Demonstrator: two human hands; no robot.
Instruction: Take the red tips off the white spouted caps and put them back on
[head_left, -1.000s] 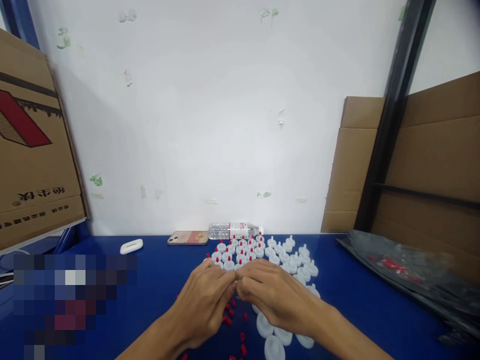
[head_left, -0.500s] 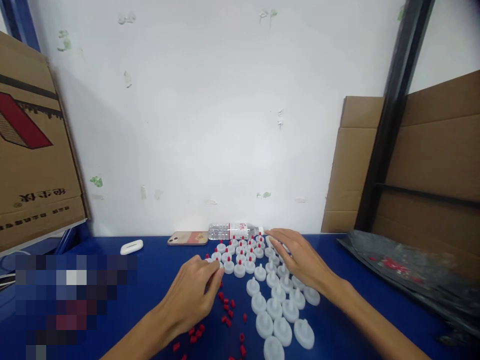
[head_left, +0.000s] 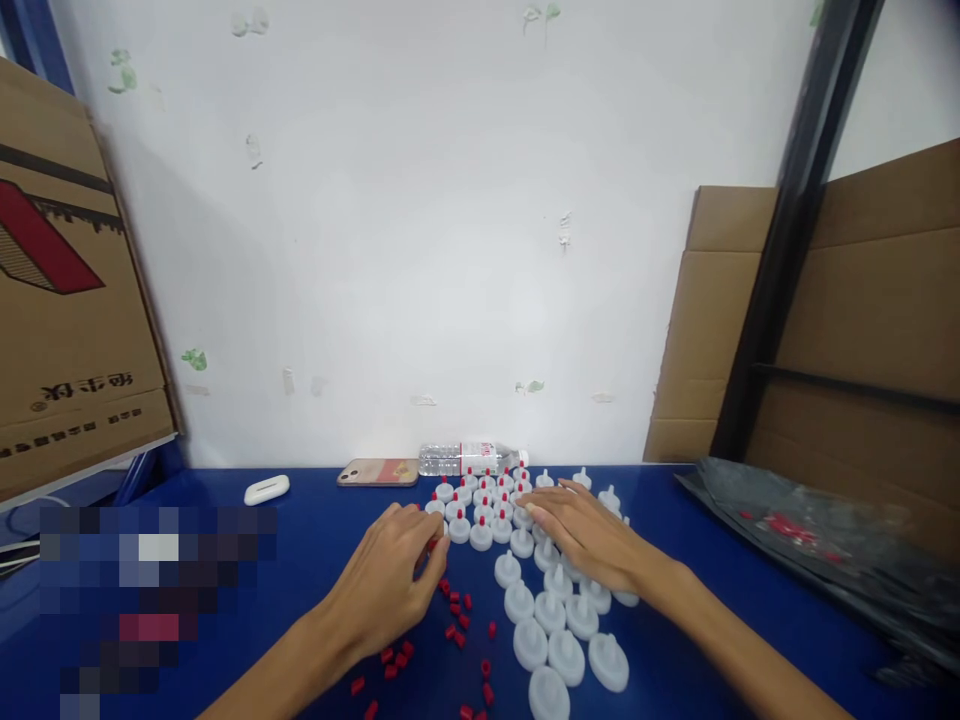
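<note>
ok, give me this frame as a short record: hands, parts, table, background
left hand: fingers curled over loose red tips, a bit of red at the fingertips
right hand: flat over the white caps, palm down
capped group: white caps with red tips, farther back
table: blue
behind: phone, water bottle lying down, white case
right edge: black bag, cardboard

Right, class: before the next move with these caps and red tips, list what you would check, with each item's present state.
1. Left hand near loose red tips: ok.
2. A red tip pinched in the left fingers: cannot tell.
3. Right hand resting on bare white caps: ok.
4. Tipped caps grouped apart, beyond the hands: ok.
5. Phone and water bottle away from the hands, by the wall: ok.
</note>
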